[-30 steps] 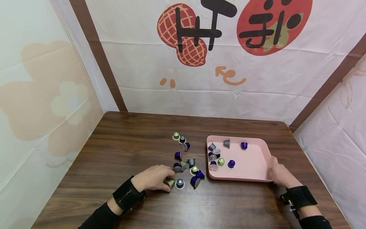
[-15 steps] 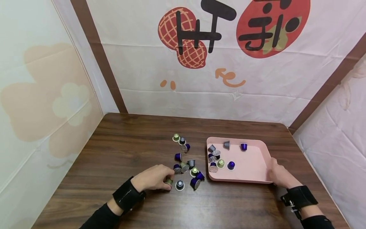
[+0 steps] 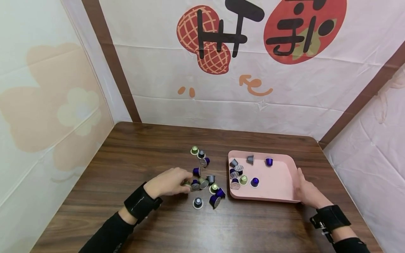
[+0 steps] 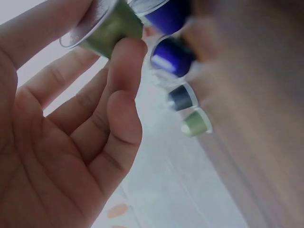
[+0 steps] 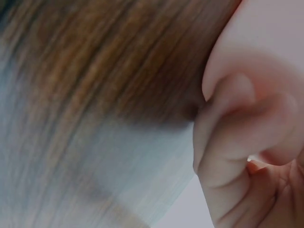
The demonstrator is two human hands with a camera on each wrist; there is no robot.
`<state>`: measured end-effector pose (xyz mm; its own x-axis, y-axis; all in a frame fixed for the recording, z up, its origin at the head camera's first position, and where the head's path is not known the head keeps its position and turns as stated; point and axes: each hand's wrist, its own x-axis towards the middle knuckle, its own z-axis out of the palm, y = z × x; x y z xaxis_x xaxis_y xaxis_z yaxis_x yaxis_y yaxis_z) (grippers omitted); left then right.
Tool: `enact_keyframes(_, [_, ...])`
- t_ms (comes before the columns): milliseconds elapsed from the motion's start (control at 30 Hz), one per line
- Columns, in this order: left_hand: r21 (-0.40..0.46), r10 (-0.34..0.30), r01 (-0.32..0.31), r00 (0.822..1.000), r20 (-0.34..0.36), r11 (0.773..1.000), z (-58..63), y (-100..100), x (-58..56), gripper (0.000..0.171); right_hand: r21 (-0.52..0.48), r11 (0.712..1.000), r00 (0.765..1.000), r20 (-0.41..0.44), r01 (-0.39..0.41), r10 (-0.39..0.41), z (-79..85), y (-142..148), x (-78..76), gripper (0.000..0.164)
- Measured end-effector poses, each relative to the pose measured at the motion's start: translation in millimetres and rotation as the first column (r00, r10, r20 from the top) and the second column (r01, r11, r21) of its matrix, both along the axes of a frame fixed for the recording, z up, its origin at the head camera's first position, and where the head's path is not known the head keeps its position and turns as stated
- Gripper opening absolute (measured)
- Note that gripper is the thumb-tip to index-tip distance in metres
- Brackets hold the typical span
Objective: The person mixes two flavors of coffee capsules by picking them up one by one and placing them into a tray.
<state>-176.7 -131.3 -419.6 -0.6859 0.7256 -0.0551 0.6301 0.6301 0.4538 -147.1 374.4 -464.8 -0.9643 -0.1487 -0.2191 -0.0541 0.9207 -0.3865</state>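
pinching grn pod (image 4: pixel 116 31) (l grip (image 3: pixel 169 181)), axis tilted, lid (image 4: pixel 92 21) twd thumb (image 4: pixel 42 31)

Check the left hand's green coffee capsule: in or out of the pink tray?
Out. The left hand holds the green coffee capsule over the wooden table, left of the pink tray.
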Motion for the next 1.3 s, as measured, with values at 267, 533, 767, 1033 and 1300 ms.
enact_keyframes(267, [0.013, -0.048, 0.049, 0.999, -0.012, 0.999, 22.1, 31.0, -21.6, 0.009, 0.036, 0.999, 0.999, -0.027, -0.025, 0.026, 1.4, -0.7, 0.0, 0.073])
enact_keyframes(533, [0.009, -0.123, 0.123, 0.992, -0.016, 0.992, 35.2, 82.9, -44.6, 0.005, -0.028, 1.0, 1.0, 0.005, -0.007, 0.007, -0.7, 2.1, 1.5, 0.074])
enact_keyframes(767, [-0.057, -0.13, 0.13, 0.991, 0.006, 0.99, 42.1, 128.1, -59.8, 0.006, -0.078, 0.997, 1.0, 0.029, 0.01, -0.008, -0.8, 2.2, 2.6, 0.075])
enact_keyframes(1033, [-0.145, -0.122, 0.125, 0.992, 0.03, 0.981, 34.8, 169.5, -80.8, 0.022, -0.053, 0.998, 0.998, 0.055, 0.028, -0.025, -1.3, -0.3, -0.1, 0.074])
enact_keyframes(1300, [-0.182, -0.124, 0.128, 0.992, 0.033, 0.975, 37.2, 202.4, -84.2, 0.018, 0.0, 1.0, 0.999, 0.036, 0.028, -0.028, -4.3, 1.5, -3.0, 0.074])
